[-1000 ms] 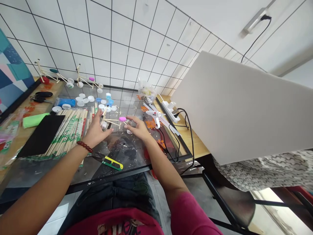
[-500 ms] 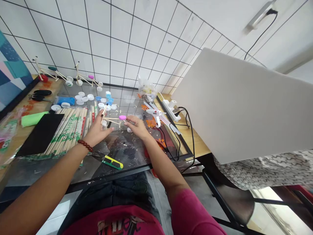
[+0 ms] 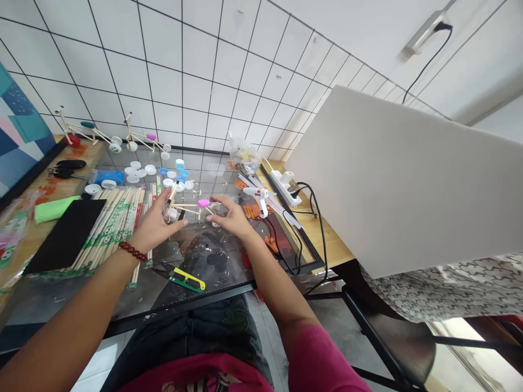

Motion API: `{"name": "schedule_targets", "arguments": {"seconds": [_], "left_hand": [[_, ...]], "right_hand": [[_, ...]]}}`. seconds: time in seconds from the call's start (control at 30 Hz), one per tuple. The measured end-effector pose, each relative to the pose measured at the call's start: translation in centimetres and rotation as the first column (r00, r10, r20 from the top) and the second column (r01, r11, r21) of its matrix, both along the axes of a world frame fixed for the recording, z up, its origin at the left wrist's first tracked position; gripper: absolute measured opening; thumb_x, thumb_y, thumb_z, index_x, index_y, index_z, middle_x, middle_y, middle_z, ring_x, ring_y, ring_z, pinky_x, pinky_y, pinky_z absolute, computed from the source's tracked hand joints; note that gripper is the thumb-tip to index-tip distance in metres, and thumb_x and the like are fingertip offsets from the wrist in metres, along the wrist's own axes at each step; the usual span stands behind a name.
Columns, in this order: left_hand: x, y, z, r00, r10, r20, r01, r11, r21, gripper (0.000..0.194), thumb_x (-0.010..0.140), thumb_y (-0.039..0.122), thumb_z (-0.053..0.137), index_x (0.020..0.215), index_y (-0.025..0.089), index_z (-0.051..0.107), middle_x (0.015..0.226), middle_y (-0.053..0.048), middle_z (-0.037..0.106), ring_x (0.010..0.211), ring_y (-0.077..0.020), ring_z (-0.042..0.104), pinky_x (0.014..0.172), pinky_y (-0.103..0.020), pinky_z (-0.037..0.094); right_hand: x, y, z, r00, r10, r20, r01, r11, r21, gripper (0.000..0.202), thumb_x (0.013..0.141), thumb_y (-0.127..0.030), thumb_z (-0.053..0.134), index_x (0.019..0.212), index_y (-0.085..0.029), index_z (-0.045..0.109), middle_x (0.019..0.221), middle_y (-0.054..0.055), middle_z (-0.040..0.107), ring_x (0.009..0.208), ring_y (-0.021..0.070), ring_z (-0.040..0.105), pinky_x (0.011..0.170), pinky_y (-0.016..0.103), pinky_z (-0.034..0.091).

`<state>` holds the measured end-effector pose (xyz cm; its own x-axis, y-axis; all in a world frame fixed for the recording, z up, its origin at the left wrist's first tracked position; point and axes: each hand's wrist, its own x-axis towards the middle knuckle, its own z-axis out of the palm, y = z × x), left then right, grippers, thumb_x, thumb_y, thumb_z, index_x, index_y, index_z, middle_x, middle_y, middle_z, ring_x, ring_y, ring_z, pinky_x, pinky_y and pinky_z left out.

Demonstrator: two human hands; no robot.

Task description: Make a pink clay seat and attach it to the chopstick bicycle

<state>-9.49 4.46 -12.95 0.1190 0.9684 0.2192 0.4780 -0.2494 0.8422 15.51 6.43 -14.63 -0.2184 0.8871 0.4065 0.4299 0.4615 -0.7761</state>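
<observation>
A small model tricycle of chopsticks with a pink oval seat (image 3: 203,203) and white bottle-cap wheels is between my two hands, low over the glass tabletop. At its front end my left hand (image 3: 157,223) has its fingers against the upright stick and front wheel (image 3: 173,214), the thumb stretched out below. My right hand (image 3: 231,216) curves around the rear wheels, forefinger above and thumb below, partly hiding them. Nearer to me lies a green and yellow utility knife (image 3: 187,279). Loose white and blue bottle caps (image 3: 180,164) are behind the model.
Wrapped chopsticks (image 3: 112,223) and a black sheet (image 3: 65,237) lie to the left. Two similar models, one with a green seat (image 3: 87,124), stand by the wall. On the right are a white glue gun (image 3: 258,198), glue sticks, a power strip (image 3: 286,188) with cables, and a large white panel (image 3: 392,174).
The model tricycle has come slightly lower and nearer. My right fingers have shifted from beside the seat to around the rear wheels and spread a little wider. The camera view has tilted slightly.
</observation>
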Motion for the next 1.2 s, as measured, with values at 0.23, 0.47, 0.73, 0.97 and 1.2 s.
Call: {"name": "schedule_targets", "arguments": {"seconds": [0.23,0.47,0.73,0.97,1.2], "left_hand": [[-1.8,0.3,1.1,0.957,-0.076,0.281,0.100,0.992,-0.072,0.069,0.073,0.041,0.077,0.138,0.027,0.058,0.152,-0.009,0.052,0.144,-0.0302,0.043,0.122,-0.050,0.029],[-3.7,1.1,2.0,0.798,-0.028,0.602,0.074,0.996,-0.052,0.066,0.060,0.027,0.085,0.124,0.027,0.067,0.139,-0.008,0.064,0.138,-0.0302,0.050,0.120,-0.048,0.035],[-2.8,0.6,1.0,0.973,-0.082,0.218,0.089,0.996,-0.026,0.063,0.077,0.054,0.075,0.133,0.028,0.062,0.150,-0.006,0.054,0.140,-0.0289,0.048,0.120,-0.047,0.033],[-1.1,0.0,1.2,0.993,-0.044,0.108,0.047,0.999,-0.024,0.065,0.080,0.065,0.063,0.128,0.021,0.066,0.142,-0.011,0.061,0.129,-0.0317,0.057,0.112,-0.049,0.043],[0.2,-0.2,0.9,0.992,-0.006,0.123,0.004,1.000,0.022,0.046,0.082,0.058,0.063,0.108,0.021,0.072,0.129,-0.011,0.069,0.124,-0.0307,0.060,0.110,-0.049,0.045]], "right_hand": [[0.6,-0.4,0.2,1.000,-0.007,0.001,0.007,1.000,-0.027,0.056,0.072,-0.032,0.084,0.124,-0.023,0.068,0.129,0.010,0.069,0.122,0.0245,0.063,0.110,0.043,0.044],[0.7,-0.6,0.4,1.000,0.016,-0.019,-0.016,1.000,-0.015,0.055,0.075,-0.031,0.080,0.127,-0.021,0.066,0.131,0.011,0.068,0.124,0.0249,0.061,0.112,0.043,0.043],[1.7,-0.5,0.6,0.999,-0.002,-0.051,-0.003,0.995,-0.102,0.046,0.082,-0.020,0.067,0.128,-0.022,0.065,0.129,0.010,0.068,0.114,0.0215,0.066,0.106,0.042,0.049],[1.2,-0.2,-0.1,0.996,-0.057,-0.069,0.046,0.988,-0.150,0.034,0.088,-0.019,0.058,0.121,-0.022,0.069,0.120,0.009,0.072,0.103,0.0181,0.069,0.099,0.039,0.054],[1.3,0.0,0.0,0.991,-0.121,-0.058,0.118,0.992,-0.054,0.031,0.087,-0.017,0.058,0.114,-0.024,0.072,0.118,0.005,0.073,0.113,0.0198,0.066,0.105,0.039,0.050]]}}
